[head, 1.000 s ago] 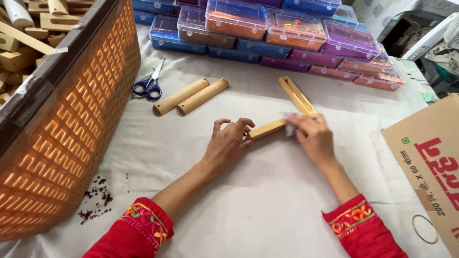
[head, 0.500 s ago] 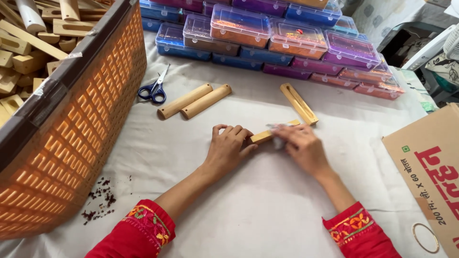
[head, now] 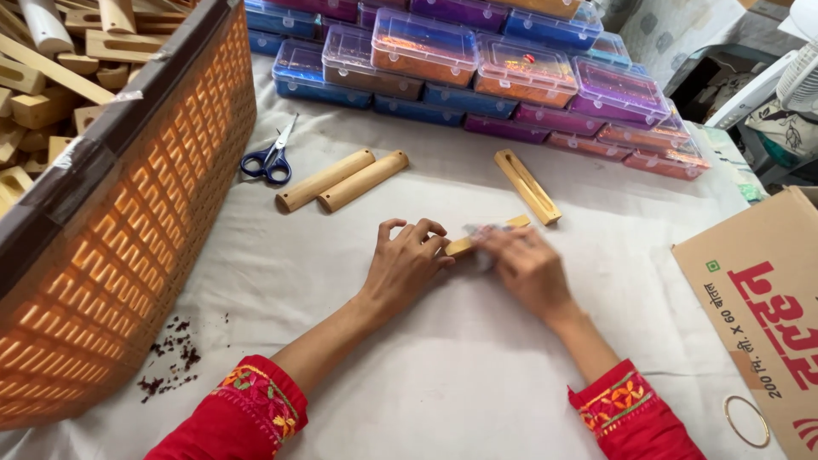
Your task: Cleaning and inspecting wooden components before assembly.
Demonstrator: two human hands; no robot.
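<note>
A light wooden stick-shaped piece (head: 464, 244) lies on the white cloth, mostly covered by both hands. My left hand (head: 405, 262) presses on its left end with curled fingers. My right hand (head: 521, 264) lies over its right part, blurred, with a small pale scrap under the fingers. A slotted wooden piece (head: 528, 186) rests just beyond my right hand. Two rounded wooden pieces (head: 342, 181) lie side by side farther left.
Blue-handled scissors (head: 267, 158) lie near an orange woven basket (head: 136, 247) full of wooden parts at left. Stacked coloured plastic boxes (head: 477, 60) line the back. A cardboard box (head: 758, 298) sits at right, a ring (head: 746, 421) on it. Dark crumbs (head: 170, 358) dot the cloth.
Both hands have stayed on the wooden piece; my right hand has slid along it toward the left hand and is now blurred. The view shifted slightly.
</note>
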